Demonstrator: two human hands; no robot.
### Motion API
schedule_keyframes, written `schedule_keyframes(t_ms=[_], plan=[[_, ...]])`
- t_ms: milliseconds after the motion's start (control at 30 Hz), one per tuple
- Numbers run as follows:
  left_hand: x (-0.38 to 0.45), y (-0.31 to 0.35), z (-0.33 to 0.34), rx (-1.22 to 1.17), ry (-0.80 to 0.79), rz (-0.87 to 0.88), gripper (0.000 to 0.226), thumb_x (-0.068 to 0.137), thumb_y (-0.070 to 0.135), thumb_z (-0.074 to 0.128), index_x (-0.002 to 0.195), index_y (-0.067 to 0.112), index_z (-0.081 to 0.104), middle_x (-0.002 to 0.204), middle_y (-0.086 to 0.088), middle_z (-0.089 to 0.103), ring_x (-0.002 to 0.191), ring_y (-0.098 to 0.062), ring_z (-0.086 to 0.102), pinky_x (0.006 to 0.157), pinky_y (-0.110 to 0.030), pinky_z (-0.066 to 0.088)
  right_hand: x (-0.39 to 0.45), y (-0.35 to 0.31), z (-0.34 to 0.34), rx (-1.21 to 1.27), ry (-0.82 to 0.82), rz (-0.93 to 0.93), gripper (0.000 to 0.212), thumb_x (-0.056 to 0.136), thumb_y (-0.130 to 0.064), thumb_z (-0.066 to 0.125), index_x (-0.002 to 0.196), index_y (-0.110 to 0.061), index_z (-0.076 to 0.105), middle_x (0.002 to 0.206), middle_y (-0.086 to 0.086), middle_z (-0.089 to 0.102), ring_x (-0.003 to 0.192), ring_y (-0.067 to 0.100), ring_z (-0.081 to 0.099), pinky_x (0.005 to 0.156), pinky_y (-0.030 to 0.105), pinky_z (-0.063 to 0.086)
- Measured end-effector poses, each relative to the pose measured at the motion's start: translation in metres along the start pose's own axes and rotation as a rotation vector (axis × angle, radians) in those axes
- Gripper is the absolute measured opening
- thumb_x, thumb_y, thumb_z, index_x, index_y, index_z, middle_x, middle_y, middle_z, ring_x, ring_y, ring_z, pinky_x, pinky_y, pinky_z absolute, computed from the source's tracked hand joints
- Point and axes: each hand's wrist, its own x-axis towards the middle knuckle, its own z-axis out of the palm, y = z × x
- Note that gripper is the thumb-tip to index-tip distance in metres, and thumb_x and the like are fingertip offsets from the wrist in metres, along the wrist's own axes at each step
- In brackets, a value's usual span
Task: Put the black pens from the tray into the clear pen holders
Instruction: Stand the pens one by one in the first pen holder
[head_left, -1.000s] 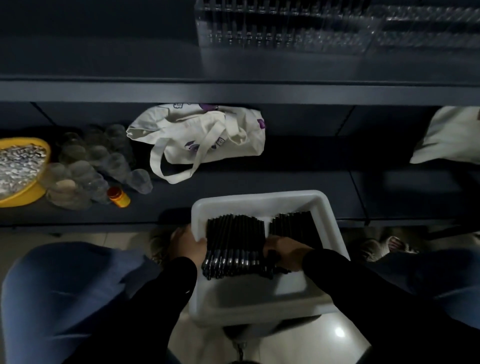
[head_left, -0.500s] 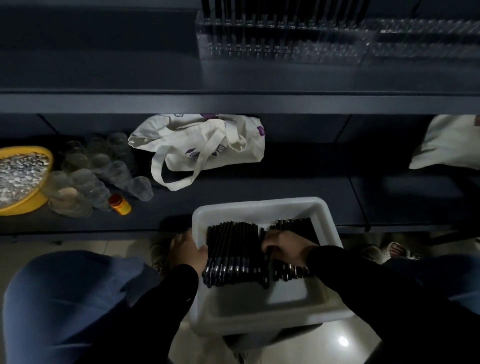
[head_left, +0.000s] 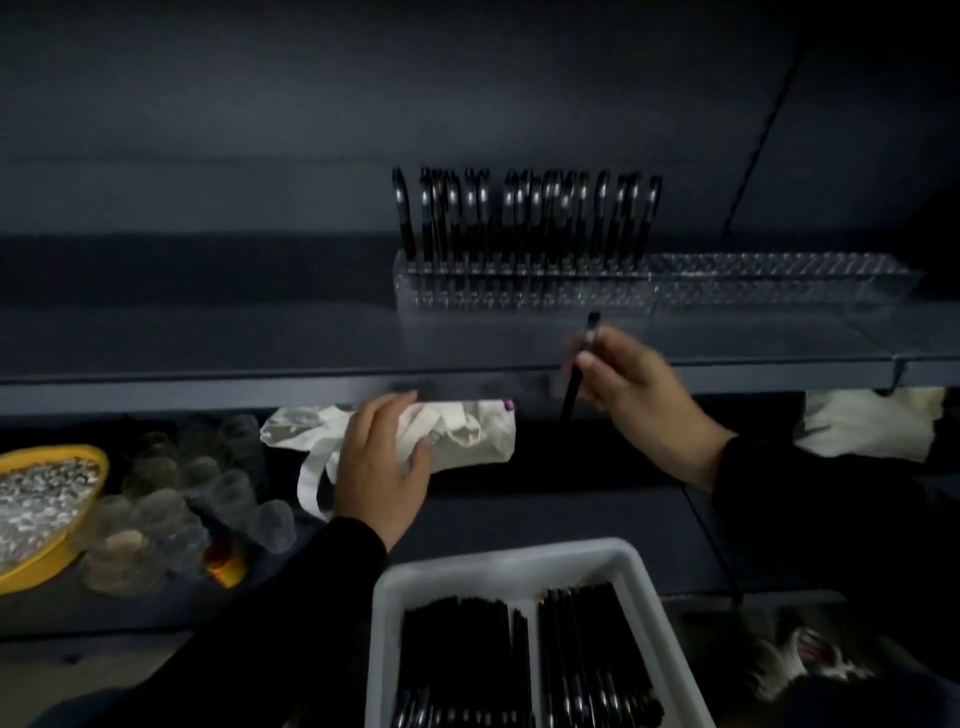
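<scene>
Sitting nearest was a white tray (head_left: 644, 577) packed with black pens (head_left: 519, 660) in two stacks. Beyond it, the left hand (head_left: 382, 462) hovered with fingers relaxed and apart, holding nothing, in front of a cream tote bag (head_left: 467, 436) whose purple print was too blurred to read. The right hand (head_left: 636, 397) pinched one black pen (head_left: 579, 369), tilted nearly upright. Farthest, on the upper shelf (head_left: 208, 343), clear pen holders (head_left: 779, 283) held upright pens at their left end.

Pens (head_left: 524, 218) in holders (head_left: 649, 283) on top shelf (head_left: 260, 343); bag (head_left: 467, 436), cups (head_left: 208, 483) below; tray (head_left: 524, 566) in front.
</scene>
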Motion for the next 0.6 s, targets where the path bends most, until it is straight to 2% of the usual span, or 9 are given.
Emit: schedule_keyframes(t_ms=[100,133,200,267,367,467,600], plan=[[0.056,0.011,-0.006,-0.028,0.056,-0.091,0.037,0.09,0.01,0.06,0.126,0.006,0.054,0.129,-0.011,0.048,0.121,-0.021,0.043,0.101,-0.017,0.027,0.045,-0.039,-0.021,-0.067,0.096,-0.114,0.02,0.101,-0.004,0.036,0.11,-0.015,0.05,0.083,-0.004,0.055,0.075,0.004,0.05,0.069,0.012,0.04],[0.073,0.013,-0.008,-0.027,0.064,-0.124,0.039,0.091,0.013,0.059,0.129,0.007,0.051,0.132,-0.009,0.045,0.124,-0.022,0.041,0.102,-0.02,0.027,0.061,-0.048,-0.029,-0.078,0.146,-0.131,0.02,0.101,-0.004,0.034,0.112,-0.013,0.048,0.083,-0.003,0.054,0.072,0.008,0.047,0.064,0.013,0.039],[0.102,0.013,-0.006,-0.003,0.056,-0.184,0.047,0.092,0.019,0.059,0.136,0.007,0.046,0.138,-0.01,0.04,0.129,-0.023,0.036,0.104,-0.023,0.025,0.092,-0.059,-0.041,-0.119,0.248,-0.158,0.019,0.102,-0.006,0.033,0.104,-0.016,0.048,0.086,0.002,0.057,0.069,0.014,0.045,0.058,0.019,0.038],[0.126,0.007,-0.001,0.023,-0.013,-0.274,0.059,0.091,0.027,0.061,0.142,0.007,0.038,0.144,-0.012,0.035,0.133,-0.027,0.032,0.109,-0.028,0.024,0.122,-0.058,-0.05,-0.148,0.334,-0.159,0.018,0.101,-0.009,0.035,0.1,-0.017,0.05,0.09,0.004,0.06,0.071,0.017,0.049,0.061,0.03,0.04],[0.149,-0.007,0.01,0.09,-0.158,-0.366,0.074,0.088,0.044,0.061,0.146,0.008,0.031,0.148,-0.016,0.029,0.136,-0.033,0.029,0.112,-0.038,0.026,0.15,-0.048,-0.055,-0.203,0.395,-0.119,0.021,0.099,-0.007,0.035,0.107,0.0,0.053,0.09,0.013,0.057,0.072,0.021,0.048,0.064,0.031,0.037],[0.161,-0.019,0.017,0.166,-0.201,-0.356,0.074,0.086,0.053,0.059,0.144,0.013,0.036,0.148,-0.017,0.032,0.134,-0.035,0.032,0.11,-0.041,0.03,0.161,-0.033,-0.052,-0.203,0.395,-0.086,0.021,0.098,-0.003,0.034,0.106,0.004,0.052,0.09,0.019,0.054,0.077,0.021,0.046,0.068,0.027,0.037],[0.167,-0.024,0.021,0.209,-0.198,-0.313,0.063,0.084,0.055,0.058,0.135,0.019,0.05,0.143,-0.014,0.041,0.13,-0.035,0.037,0.108,-0.044,0.032,0.167,-0.025,-0.048,-0.156,0.383,-0.084,0.017,0.1,-0.007,0.034,0.099,-0.007,0.052,0.082,0.003,0.055,0.072,0.017,0.046,0.065,0.029,0.038]])
